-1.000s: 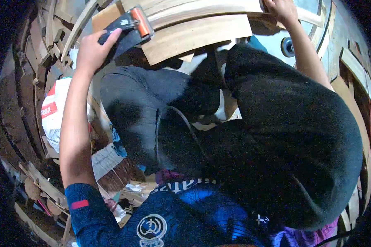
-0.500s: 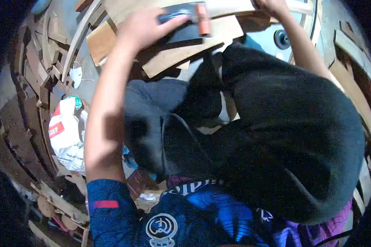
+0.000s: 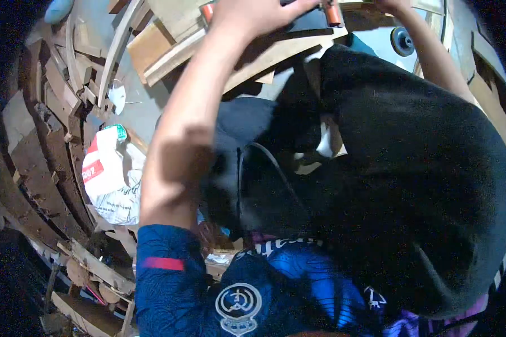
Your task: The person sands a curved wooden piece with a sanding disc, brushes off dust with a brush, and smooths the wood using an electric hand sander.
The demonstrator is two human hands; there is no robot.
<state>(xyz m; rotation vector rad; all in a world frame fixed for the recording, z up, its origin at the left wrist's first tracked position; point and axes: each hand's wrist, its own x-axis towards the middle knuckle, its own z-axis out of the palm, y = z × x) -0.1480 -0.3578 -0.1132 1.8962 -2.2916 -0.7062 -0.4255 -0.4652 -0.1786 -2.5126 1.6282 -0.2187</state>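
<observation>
My left hand (image 3: 253, 17) reaches across the top of the view, closed around a black tool (image 3: 309, 21) with an orange roller (image 3: 333, 14) at its right end. The tool lies over a pale curved wooden board (image 3: 287, 50), and my wrist and forearm hide part of it. Another orange piece (image 3: 207, 11) shows to the left of my hand. At the top edge, my right hand (image 3: 395, 4) is near the far end of the wood; its fingers are mostly cut off by the frame, so their grip cannot be made out.
A round black disc (image 3: 402, 41) lies below my right wrist. Wood scraps (image 3: 67, 101) are piled along the left side, near a white and red bag (image 3: 104, 168) and a white mask-like item (image 3: 117, 98). My dark-clothed legs (image 3: 399, 168) fill the middle and right.
My left hand has carried the black tool rightward along the wood, from its left end towards my right hand. My right hand stays by the far end, now closer to the top edge.
</observation>
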